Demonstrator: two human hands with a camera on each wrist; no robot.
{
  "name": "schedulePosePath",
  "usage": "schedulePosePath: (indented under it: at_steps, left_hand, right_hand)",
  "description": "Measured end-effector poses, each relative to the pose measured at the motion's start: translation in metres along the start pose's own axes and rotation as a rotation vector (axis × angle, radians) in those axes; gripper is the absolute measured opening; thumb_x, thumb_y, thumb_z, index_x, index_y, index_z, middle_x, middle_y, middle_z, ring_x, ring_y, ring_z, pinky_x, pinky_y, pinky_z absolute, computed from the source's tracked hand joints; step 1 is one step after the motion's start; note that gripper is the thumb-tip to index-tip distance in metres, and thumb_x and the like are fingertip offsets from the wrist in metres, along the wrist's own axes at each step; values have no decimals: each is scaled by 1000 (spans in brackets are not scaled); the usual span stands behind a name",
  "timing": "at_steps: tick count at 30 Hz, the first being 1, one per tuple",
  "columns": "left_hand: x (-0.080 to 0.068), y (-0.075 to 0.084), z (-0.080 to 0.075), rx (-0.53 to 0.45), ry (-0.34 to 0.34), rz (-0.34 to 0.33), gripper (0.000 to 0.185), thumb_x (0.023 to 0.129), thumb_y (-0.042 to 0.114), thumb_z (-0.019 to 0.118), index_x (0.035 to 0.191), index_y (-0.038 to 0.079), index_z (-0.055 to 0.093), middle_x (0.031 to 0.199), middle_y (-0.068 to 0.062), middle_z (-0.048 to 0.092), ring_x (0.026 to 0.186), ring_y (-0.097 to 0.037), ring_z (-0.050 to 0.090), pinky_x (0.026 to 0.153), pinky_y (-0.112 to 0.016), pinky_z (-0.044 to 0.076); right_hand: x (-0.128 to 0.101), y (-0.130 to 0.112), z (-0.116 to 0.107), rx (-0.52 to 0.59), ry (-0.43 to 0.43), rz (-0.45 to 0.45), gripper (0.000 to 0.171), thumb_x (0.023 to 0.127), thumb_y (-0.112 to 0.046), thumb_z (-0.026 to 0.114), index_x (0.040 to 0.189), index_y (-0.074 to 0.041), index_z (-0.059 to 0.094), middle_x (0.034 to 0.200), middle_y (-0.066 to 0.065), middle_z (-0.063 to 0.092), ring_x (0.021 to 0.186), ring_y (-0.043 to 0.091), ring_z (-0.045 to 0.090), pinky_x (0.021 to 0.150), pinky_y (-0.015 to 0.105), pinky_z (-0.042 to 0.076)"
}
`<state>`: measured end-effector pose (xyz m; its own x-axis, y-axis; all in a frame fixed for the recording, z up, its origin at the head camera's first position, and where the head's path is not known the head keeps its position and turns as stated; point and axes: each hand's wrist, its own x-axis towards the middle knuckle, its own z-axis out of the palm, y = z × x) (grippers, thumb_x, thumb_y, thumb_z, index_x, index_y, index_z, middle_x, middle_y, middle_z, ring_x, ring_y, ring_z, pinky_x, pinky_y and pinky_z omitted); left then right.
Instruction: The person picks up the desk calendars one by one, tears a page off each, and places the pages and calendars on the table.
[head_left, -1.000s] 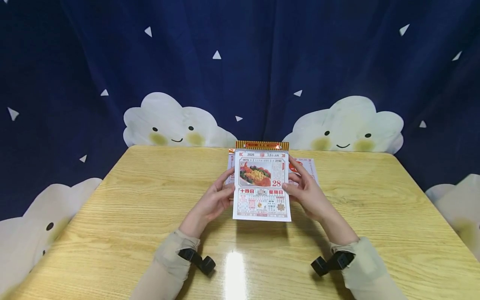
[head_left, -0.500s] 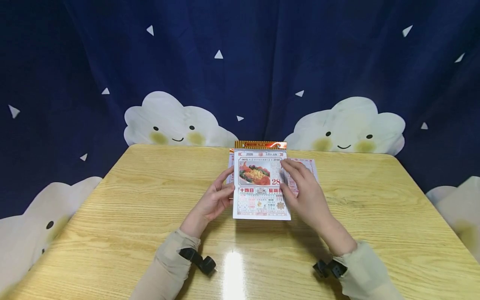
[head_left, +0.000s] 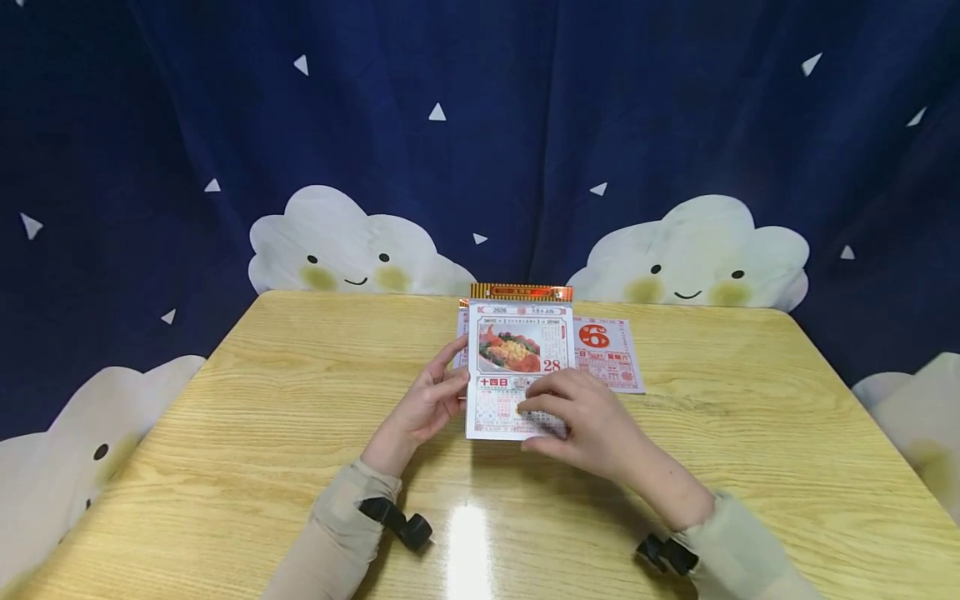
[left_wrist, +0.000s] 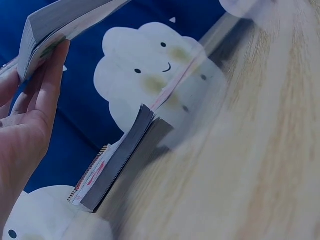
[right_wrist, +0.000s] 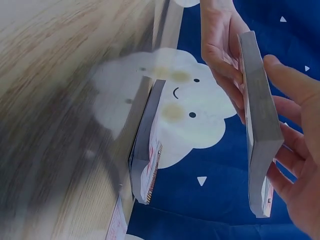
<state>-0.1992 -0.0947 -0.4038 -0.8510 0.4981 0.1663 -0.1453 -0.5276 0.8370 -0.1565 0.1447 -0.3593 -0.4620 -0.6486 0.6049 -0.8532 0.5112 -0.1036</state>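
A thick tear-off calendar (head_left: 510, 346) with a food picture and a red 28 is held off the table in the head view. My left hand (head_left: 429, 400) grips its left edge, thumb in front and fingers behind. My right hand (head_left: 588, 421) is in front of the lower right of the page, fingers loosely bent, covering part of the print. From the right wrist view, the right hand (right_wrist: 295, 130) is beside the calendar's (right_wrist: 262, 100) page face without pinching it. Whether its fingertips touch the page I cannot tell.
Behind the held one, a second calendar block (right_wrist: 146, 145) lies on the wooden table (head_left: 300, 417). A printed sheet with a red 6 (head_left: 609, 354) lies at its right. A dark blue curtain (head_left: 510, 150) with cloud faces hangs at the table's back edge.
My right hand has let go of the calendar's right edge and moved down and left across the page front, uncovering the red 6. My left hand keeps its grip.
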Motion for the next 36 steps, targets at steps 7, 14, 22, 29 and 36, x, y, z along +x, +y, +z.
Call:
schedulePosePath:
  at_steps: [7, 14, 22, 29, 36]
  left_hand:
    - [-1, -1, 0, -1, 13, 0, 56, 92, -7, 29, 144, 13, 19, 102, 0, 67, 80, -12, 64, 65, -23, 51]
    - [-1, -2, 0, -7, 18, 3, 55, 92, -7, 29, 143, 15, 23, 102, 0, 66, 78, -11, 63, 64, -22, 50]
    - [0, -2, 0, -7, 5, 9, 55, 93, -7, 28, 142, 16, 25, 102, 0, 67, 79, -12, 64, 64, -23, 50]
    - [-1, -3, 0, 1, -19, 23, 54, 93, -6, 29, 141, 18, 27, 102, 1, 67, 81, -10, 64, 66, -22, 50]
    - [0, -3, 1, -12, -12, 24, 55, 93, -7, 30, 143, 16, 24, 101, 1, 67, 81, -11, 64, 65, -22, 51]
  right_hand:
    - [0, -4, 0, -3, -4, -21, 19, 72, -31, 73, 88, -21, 71, 96, -4, 62, 94, 14, 55, 84, 34, 44]
    - [-1, -9, 2, -14, -10, 11, 14, 78, -21, 66, 90, -18, 72, 93, -7, 63, 90, 11, 56, 81, 32, 45]
    - [1, -12, 3, 27, 86, 91, 5, 75, -13, 65, 78, -12, 68, 80, -5, 63, 75, 7, 56, 66, 22, 48]
    - [3, -13, 3, 71, 141, 134, 7, 70, -9, 71, 76, -13, 68, 76, -6, 63, 69, 3, 54, 60, 15, 47]
    - [4, -14, -2, 192, 152, 209, 10, 72, -10, 74, 74, -17, 68, 72, -10, 61, 62, 0, 49, 54, 9, 41]
